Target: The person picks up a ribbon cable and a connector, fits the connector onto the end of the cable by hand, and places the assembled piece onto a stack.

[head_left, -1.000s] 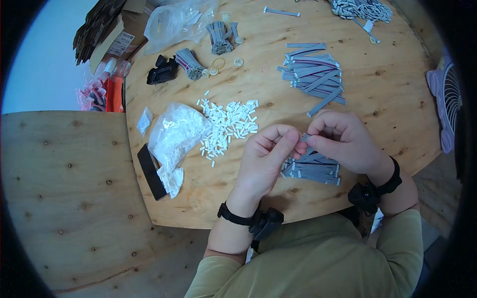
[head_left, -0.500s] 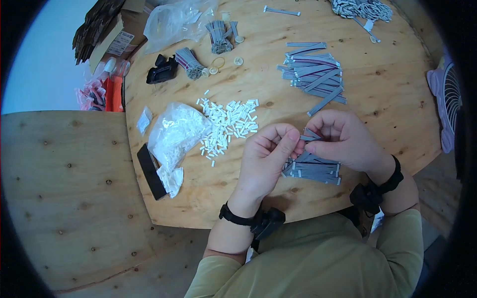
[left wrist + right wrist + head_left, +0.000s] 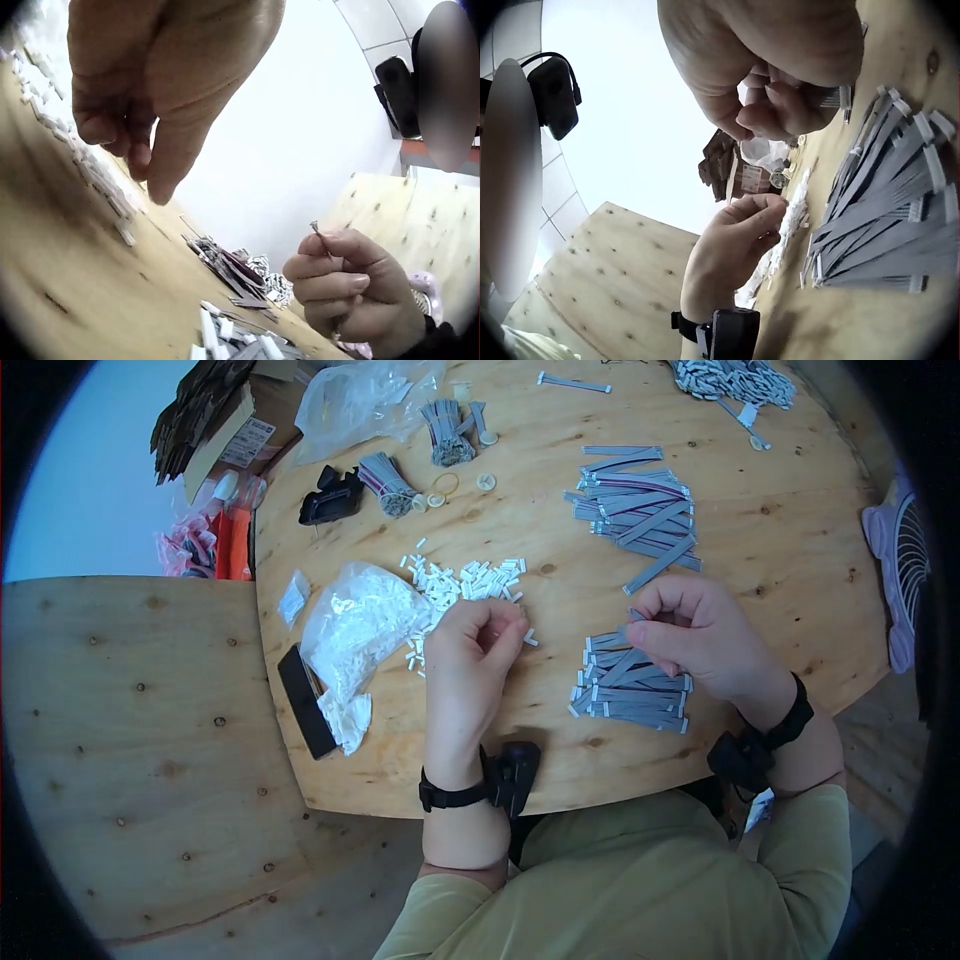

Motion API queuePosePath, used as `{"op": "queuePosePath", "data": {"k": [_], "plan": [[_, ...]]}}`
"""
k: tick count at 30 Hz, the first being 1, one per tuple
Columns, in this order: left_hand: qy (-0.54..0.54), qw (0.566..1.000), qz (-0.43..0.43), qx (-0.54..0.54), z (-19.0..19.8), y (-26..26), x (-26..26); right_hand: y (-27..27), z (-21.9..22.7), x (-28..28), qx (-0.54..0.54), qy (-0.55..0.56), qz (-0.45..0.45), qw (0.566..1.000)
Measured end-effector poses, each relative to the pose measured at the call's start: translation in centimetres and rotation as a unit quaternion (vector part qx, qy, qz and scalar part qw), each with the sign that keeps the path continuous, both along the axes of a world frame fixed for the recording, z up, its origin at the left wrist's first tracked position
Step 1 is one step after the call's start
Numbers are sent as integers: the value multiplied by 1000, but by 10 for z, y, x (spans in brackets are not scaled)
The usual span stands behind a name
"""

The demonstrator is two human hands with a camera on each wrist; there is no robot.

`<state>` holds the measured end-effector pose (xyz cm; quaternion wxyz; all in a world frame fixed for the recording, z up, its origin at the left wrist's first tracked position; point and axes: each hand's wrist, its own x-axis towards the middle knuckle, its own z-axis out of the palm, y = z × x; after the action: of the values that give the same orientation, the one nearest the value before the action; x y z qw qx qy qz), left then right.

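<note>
My right hand (image 3: pixel 700 635) pinches a short grey ribbon cable (image 3: pixel 316 227) between thumb and forefinger; its end sticks up past the fingertips. Most of that cable is hidden by the fingers. Below this hand lies a pile of grey ribbon cables (image 3: pixel 635 695) with white end connectors, large in the right wrist view. My left hand (image 3: pixel 470 655) is at the near edge of the heap of small white plastic pieces (image 3: pixel 482 580), partly covering it. Its fingers are loosely bent, with a gap beside the thumb in the left wrist view and nothing visible in them.
Left of the heap sits a clear plastic bag (image 3: pixel 355 620) of white pieces, beside a dark flat block (image 3: pixel 305 702). Another ribbon cable pile (image 3: pixel 640 505) lies farther back. Bundled cables (image 3: pixel 388 485), a black holder (image 3: pixel 331 496) and a purple fan (image 3: pixel 895 570) stand around.
The hands were together over the near cable pile; my left hand has moved left to the white pieces. The right hand stays nearly in place with the ribbon cable.
</note>
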<state>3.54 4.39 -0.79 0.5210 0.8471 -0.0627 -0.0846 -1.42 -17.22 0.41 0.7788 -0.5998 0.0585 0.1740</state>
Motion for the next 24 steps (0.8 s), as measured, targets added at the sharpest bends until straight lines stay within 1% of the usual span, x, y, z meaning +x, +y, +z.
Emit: {"op": "queuePosePath", "data": {"k": [3, 9, 15, 18, 19, 20, 22, 24], "plan": [[4, 997, -35, 65, 0, 4, 0, 0, 1, 0, -14, 7, -4, 1000], [-41, 986, -54, 156, -1, -2, -2, 1, 1, 0, -18, 9, 0, 1000], [-90, 984, -49, 144, -6, 0, 1, 1, 0, 0, -11, 16, 8, 1000], [26, 1000, -9, -5, 3, -9, -2, 1, -1, 0, -4, 15, 13, 1000], [63, 995, -23, -69, 6, -12, -4, 1, -1, 0, 0, 13, 16, 1000], [100, 985, -37, -133, 9, -14, -5, 2, -1, 0, 5, 14, 18, 1000], [164, 951, -62, -257, 7, -18, -8, 3, 2, -1, 13, 15, 21, 1000], [215, 912, -82, -339, 12, -27, -12, 3, 2, -1, 17, 12, 29, 999]]}}
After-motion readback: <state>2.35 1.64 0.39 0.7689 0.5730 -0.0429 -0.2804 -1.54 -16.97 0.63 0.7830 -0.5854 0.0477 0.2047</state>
